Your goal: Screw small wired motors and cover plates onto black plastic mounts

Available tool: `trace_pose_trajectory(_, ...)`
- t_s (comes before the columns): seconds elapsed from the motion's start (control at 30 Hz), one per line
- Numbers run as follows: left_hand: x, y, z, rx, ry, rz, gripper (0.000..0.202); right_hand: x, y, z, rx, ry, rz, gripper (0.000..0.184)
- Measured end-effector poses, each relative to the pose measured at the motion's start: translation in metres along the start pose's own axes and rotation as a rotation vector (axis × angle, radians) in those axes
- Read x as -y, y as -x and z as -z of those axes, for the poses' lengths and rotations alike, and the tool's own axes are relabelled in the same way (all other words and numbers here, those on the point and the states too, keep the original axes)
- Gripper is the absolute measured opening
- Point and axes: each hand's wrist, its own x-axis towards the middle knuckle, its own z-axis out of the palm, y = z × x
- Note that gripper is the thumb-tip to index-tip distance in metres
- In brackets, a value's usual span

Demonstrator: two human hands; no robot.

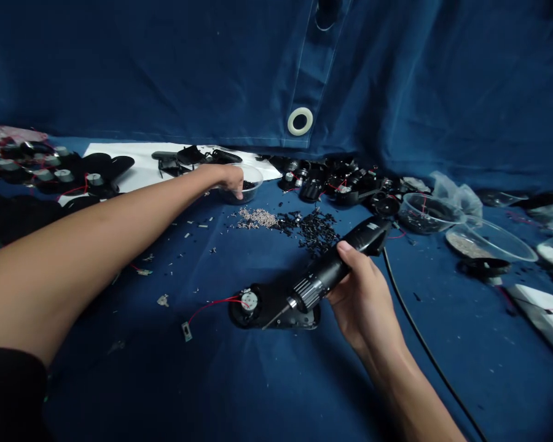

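My right hand (362, 294) is wrapped round a black electric screwdriver (338, 261), its thumb along the body. The thin bit points down and left over a black plastic housing (276, 310) lying flat on the cloth. At the housing's left end sits a small round motor (249, 299). Red wires run from it to a little circuit board (187, 331) beside the housing. My left arm stretches far forward, and my left hand (233, 180) dips with curled fingers into a clear plastic bowl (254, 176) of small dark pieces. What its fingertips pinch, if anything, is hidden.
Loose silver screws (257, 218) and small black pieces (316, 230) lie in heaps mid-table. Motor assemblies (50, 175) crowd the left; black parts (345, 181) line the back. Clear tubs (431, 212) stand at right. The screwdriver's cable (419, 341) crosses the right side.
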Motion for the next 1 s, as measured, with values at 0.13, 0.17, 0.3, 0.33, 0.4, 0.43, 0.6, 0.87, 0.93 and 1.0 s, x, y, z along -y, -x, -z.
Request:
trace_pose_trajectory(0.13, 0.001, -0.003, -0.006, -0.006, -0.001, -0.013, 0.02, 0.001, 0.001, -0.001, -0.005, 0.003, -0.015, 0.037)
trace_pose_trajectory(0.17, 0.002, -0.001, -0.006, -0.027, 0.004, -0.017, 0.018, 0.002, 0.001, -0.001, -0.003, 0.004, -0.009, 0.037)
trace_pose_trajectory(0.3, 0.007, 0.014, -0.011, -0.173, 0.036, -0.031, 0.018, 0.001, 0.0, -0.001, 0.027, -0.001, 0.024, 0.035)
trace_pose_trajectory(0.33, 0.008, 0.017, -0.013, -0.213, 0.046, -0.038, 0.019, 0.001, 0.0, 0.0, 0.037, -0.001, 0.031, 0.035)
trace_pose_trajectory(0.4, 0.007, 0.024, -0.017, -0.283, 0.069, -0.059, 0.021, 0.0, -0.001, 0.001, 0.05, 0.004, 0.043, 0.036)
trace_pose_trajectory(0.43, 0.006, 0.027, -0.019, -0.311, 0.08, -0.07, 0.021, -0.001, -0.002, 0.001, 0.054, 0.007, 0.048, 0.036)
trace_pose_trajectory(0.6, -0.002, 0.038, -0.023, -0.392, 0.114, -0.061, 0.024, -0.007, -0.007, 0.004, 0.079, -0.008, 0.08, 0.037)
trace_pose_trajectory(0.87, 0.001, 0.043, -0.015, -0.39, 0.129, 0.079, 0.031, -0.011, -0.013, 0.006, 0.083, -0.026, 0.113, 0.045)
trace_pose_trajectory(0.93, 0.0, 0.044, -0.014, -0.397, 0.13, 0.082, 0.03, -0.012, -0.014, 0.006, 0.074, -0.018, 0.107, 0.045)
trace_pose_trajectory(1.0, -0.002, 0.046, -0.014, -0.395, 0.136, 0.079, 0.025, -0.012, -0.015, 0.006, 0.069, -0.017, 0.103, 0.045)
